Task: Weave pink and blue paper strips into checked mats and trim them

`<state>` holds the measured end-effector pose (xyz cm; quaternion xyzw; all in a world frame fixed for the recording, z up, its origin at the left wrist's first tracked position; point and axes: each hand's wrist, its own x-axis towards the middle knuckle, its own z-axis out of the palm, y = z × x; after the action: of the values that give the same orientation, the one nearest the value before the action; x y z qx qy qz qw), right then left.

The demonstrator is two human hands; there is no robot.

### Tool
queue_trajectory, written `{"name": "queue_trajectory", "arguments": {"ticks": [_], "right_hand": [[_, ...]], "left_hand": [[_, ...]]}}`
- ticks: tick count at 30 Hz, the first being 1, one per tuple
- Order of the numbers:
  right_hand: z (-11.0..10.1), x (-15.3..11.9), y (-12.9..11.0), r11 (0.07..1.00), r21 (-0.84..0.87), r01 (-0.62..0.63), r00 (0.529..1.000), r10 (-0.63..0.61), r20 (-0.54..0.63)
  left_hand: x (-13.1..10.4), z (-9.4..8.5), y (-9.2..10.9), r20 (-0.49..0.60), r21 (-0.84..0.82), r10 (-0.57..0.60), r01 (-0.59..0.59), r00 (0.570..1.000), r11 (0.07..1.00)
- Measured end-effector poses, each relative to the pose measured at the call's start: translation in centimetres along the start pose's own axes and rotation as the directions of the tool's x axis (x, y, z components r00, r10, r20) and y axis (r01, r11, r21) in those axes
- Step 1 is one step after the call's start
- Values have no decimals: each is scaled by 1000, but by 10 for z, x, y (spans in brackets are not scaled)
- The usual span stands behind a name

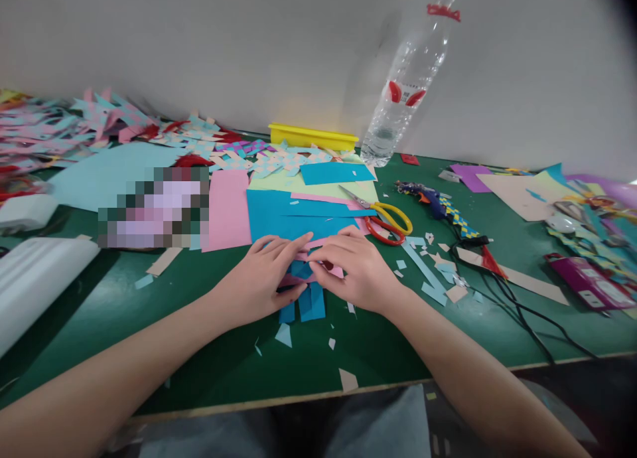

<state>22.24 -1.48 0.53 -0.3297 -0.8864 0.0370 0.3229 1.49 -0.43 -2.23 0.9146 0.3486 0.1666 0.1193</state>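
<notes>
Blue and pink paper strips (312, 302) lie crossed under my fingers near the middle of the green table. My left hand (266, 275) presses on their left side, thumb below and fingers above. From the right, my right hand (351, 269) pinches at the strips, its fingertips close to those of my left hand. Part of the strips is hidden by my fingers. Just beyond lie a blue sheet (269, 212) and a pink sheet (227, 209). Scissors with yellow and red handles (393, 222) rest on the sheets' right edge.
A clear bottle (408, 79) leans against the wall behind a glue gun (432, 199) with a black cable. Cut strips (44, 133) pile up at the left. A yellow tray (313, 138) stands at the back. Paper scraps lie at the right.
</notes>
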Motion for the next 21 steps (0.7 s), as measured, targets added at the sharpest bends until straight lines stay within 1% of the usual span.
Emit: {"name": "queue_trajectory", "arguments": {"ticks": [10, 13, 16, 18, 19, 21], "right_hand": [[1, -2, 1, 1000, 20, 18, 1000, -18, -4], [0, -2, 2, 998, 60, 21, 1000, -22, 11], [-7, -2, 4, 985, 169, 21, 995, -37, 89], [-14, -2, 6, 975, 221, -20, 987, -16, 161], [-18, -1, 8, 975, 212, -60, 978, 16, 206], [-26, -1, 12, 976, 172, -134, 951, 77, 300]], "left_hand": [[-1, 2, -3, -21, -3, -5, 5, 1000, 1000], [-1, 0, -5, -12, -17, -3, 3, 1000, 1000], [-4, -7, -10, -2, -21, -4, 4, 1000, 1000], [-7, -13, -14, 18, -19, 13, -13, 1000, 1000], [-9, -16, -17, 53, -25, 18, -17, 998, 1000], [-12, -20, -23, 70, -36, -18, 21, 997, 999]]}}
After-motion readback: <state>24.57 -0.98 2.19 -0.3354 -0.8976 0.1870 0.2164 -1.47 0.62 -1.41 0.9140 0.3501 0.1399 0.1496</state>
